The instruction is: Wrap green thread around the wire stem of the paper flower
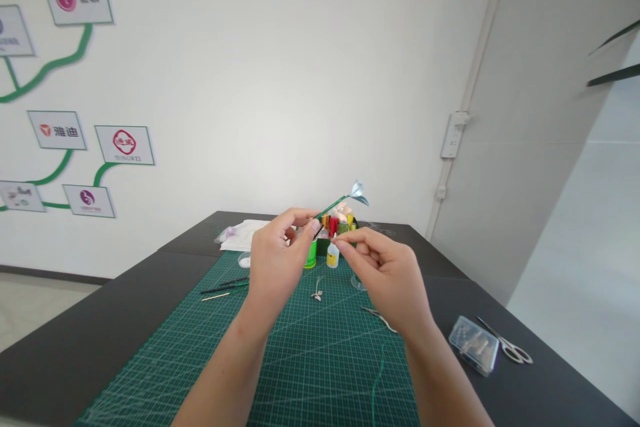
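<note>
Both hands are raised above the green mat [310,360]. The left hand [273,260] has its fingers closed on a thin green stem [330,206], which points up and to the right and ends in a small blue flower [359,192]. The right hand [387,267] pinches its fingers just beside the lower end of the stem; what they hold I cannot tell. Scissors [507,343] and a clear box [473,345] lie on the dark surface [75,347] at the right.
</note>
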`<act>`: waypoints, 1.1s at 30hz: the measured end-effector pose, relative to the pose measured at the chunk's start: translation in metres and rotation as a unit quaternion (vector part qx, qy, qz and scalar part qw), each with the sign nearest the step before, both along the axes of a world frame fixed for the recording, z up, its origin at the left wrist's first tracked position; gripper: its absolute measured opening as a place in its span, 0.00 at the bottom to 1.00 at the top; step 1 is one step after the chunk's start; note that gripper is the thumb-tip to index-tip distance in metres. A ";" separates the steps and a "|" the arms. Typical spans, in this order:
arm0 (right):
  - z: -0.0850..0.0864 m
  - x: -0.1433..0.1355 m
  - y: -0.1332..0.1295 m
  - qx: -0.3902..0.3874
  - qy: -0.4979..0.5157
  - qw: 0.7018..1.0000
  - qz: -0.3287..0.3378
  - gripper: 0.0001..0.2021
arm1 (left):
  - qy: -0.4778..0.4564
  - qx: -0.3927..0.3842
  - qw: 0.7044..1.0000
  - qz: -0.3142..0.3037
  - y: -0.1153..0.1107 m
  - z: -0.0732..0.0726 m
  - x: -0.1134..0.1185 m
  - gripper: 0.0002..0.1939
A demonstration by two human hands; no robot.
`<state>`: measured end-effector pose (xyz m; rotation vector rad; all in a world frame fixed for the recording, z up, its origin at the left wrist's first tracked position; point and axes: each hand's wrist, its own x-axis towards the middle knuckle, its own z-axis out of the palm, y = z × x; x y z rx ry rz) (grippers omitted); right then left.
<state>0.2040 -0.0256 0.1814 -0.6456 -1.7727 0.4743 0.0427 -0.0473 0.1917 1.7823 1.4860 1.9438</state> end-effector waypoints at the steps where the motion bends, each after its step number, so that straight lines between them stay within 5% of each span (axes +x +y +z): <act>1: 0.003 0.004 -0.003 -0.004 -0.009 1.000 0.008 0.09 | 0.012 -0.003 1.000 0.008 0.000 0.000 -0.001 0.09; 8: 0.013 0.035 -0.015 0.006 -0.011 0.999 0.048 0.07 | 0.159 -0.065 0.985 0.019 -0.003 0.001 0.001 0.09; 16: 0.016 0.061 0.000 0.031 0.014 0.999 -0.005 0.04 | 0.337 -0.099 0.932 -0.090 -0.016 -0.004 0.013 0.08; 23: 0.016 0.057 0.030 -0.027 0.013 1.000 -0.007 0.07 | 0.343 -0.070 0.929 -0.123 -0.035 -0.004 0.017 0.07; 33: 0.009 0.042 0.050 -0.155 -0.048 0.979 0.122 0.09 | 0.229 0.064 0.963 -0.126 -0.039 0.005 0.001 0.10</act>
